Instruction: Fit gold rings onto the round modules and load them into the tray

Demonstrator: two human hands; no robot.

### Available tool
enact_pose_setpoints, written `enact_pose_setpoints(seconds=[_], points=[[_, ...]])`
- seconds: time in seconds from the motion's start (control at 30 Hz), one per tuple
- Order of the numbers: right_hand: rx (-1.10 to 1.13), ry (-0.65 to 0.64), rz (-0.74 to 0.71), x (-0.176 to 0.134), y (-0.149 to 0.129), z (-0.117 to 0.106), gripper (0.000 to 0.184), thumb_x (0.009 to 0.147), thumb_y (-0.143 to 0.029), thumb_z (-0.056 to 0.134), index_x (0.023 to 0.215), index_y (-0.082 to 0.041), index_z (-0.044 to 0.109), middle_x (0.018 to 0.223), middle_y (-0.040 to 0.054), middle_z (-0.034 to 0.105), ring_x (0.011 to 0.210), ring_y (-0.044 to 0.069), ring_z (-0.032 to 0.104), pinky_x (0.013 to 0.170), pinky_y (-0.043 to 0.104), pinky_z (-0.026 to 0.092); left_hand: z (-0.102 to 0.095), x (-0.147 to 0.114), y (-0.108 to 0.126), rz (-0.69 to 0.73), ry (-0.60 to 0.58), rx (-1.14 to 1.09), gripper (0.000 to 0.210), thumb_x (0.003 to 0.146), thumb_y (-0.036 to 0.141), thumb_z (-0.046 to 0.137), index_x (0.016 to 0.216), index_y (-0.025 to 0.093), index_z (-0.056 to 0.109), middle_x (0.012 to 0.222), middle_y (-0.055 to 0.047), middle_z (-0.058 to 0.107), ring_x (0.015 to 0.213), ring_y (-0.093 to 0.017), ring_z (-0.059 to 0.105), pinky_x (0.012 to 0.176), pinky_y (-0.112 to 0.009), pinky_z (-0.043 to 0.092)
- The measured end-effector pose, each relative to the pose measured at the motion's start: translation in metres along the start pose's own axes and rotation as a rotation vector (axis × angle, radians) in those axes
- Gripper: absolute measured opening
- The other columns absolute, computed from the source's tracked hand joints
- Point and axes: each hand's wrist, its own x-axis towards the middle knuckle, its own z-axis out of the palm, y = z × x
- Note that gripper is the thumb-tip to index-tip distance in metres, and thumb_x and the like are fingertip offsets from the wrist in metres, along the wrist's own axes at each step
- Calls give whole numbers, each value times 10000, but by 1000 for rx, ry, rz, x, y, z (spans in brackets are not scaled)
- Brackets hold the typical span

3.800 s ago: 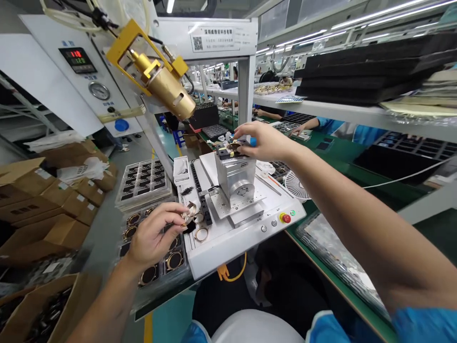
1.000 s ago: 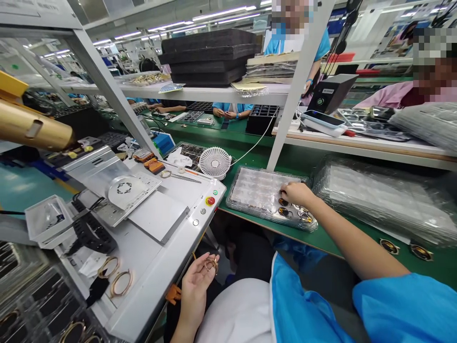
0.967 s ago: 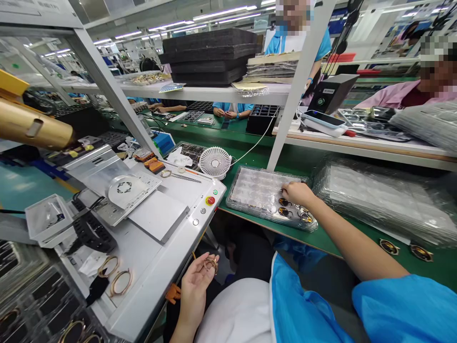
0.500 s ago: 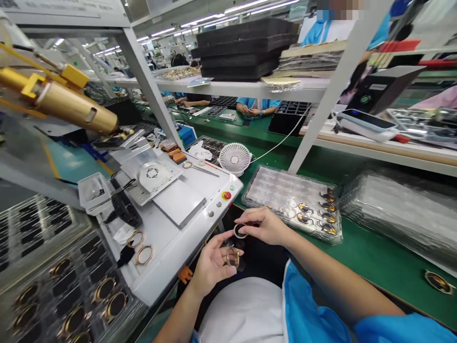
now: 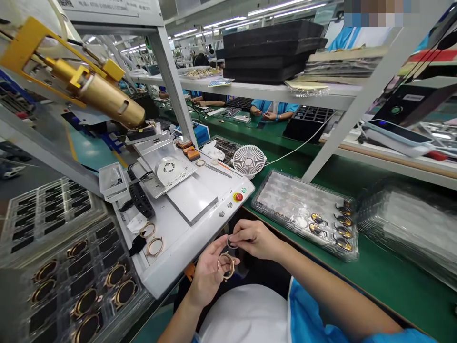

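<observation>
My left hand, palm up, holds a rose-gold watch case frame between thumb and fingers, its round opening facing me. Just above it, my right hand pinches a thin round ring-like part with a pale rim. That part sits at the left fingertips, which seem to touch its edge. Both hands are over my lap, in front of the machine's white base. Two more rose-gold frames, one nearer me and another behind it, lie on the base's left corner.
To the left, stacked clear trays carry dark round watch parts. A machine base has a red stop button. On the green bench are a white fan, a tray with coiled parts and stacked clear trays. A co-worker sits across.
My view has swung left, so the surroundings sit further right. My right hand has brought the ring-like part closer to the left fingers, and the watch case frame now faces me more openly.
</observation>
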Motion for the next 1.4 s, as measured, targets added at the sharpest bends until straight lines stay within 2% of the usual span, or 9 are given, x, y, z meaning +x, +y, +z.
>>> enact_pose_setpoints(seconds=[0.47,0.6,0.67,0.8,0.93,1.1,1.2,1.3,1.4], points=[[-88,-243,47,28,4,21,90,911,-91,673,853,-161,675,843,40,616,739,153,606,687,244,494,-25,-20,12,-51,100,-5,766,597,451,978,1277,207,725,1138,-121,734,1016,-248,722,873,-296,524],[-30,-267,53,38,0,14,65,910,-146,701,854,-173,683,1067,92,652,976,198,648,872,303,515,-27,-18,11,-19,177,-57,791,557,462,990,1259,194,741,1059,-103,749,987,-230,725,862,-279,526],[-26,-196,216,55,4,9,98,898,-156,714,828,-178,650,1067,84,685,1007,202,658,903,315,508,-26,-16,11,4,218,-55,779,565,458,987,1255,189,745,1076,-108,747,993,-230,723,854,-278,528],[-92,40,640,108,27,2,156,959,-188,625,823,-203,551,658,-20,651,637,150,622,660,257,474,-22,-16,11,14,184,-4,825,567,426,992,1304,178,717,1048,-125,759,1009,-252,721,832,-291,536],[-163,128,735,137,45,0,167,897,-193,686,812,-208,543,555,-47,585,540,155,569,570,251,405,-20,-21,13,76,121,70,858,616,438,971,1379,199,660,1035,-121,776,1008,-240,721,855,-301,543],[-159,223,661,91,30,6,246,844,-343,769,921,-204,581,606,-49,582,632,181,600,623,277,436,-21,-33,11,156,175,356,893,722,324,919,1508,210,510,1292,-191,706,1032,-256,727,862,-362,583],[114,141,574,41,13,28,291,881,-461,709,921,-179,645,793,40,709,720,197,668,664,309,516,-16,-33,1,254,210,659,912,767,232,869,1560,275,420,1611,-225,426,1101,-291,726,861,-416,622],[344,134,567,8,0,52,450,844,-486,760,1149,-163,688,1066,114,753,920,233,715,768,346,578,-4,-25,-8,316,135,962,958,787,201,826,1605,302,338,1706,-212,249,1163,-324,709,923,-473,628],[434,291,599,0,-6,55,457,823,-483,794,1146,-168,720,994,95,764,866,214,713,786,348,589,9,-17,-8,280,44,1133,954,791,205,813,1617,245,339,1686,-210,307,1351,-407,587,1052,-532,562]])
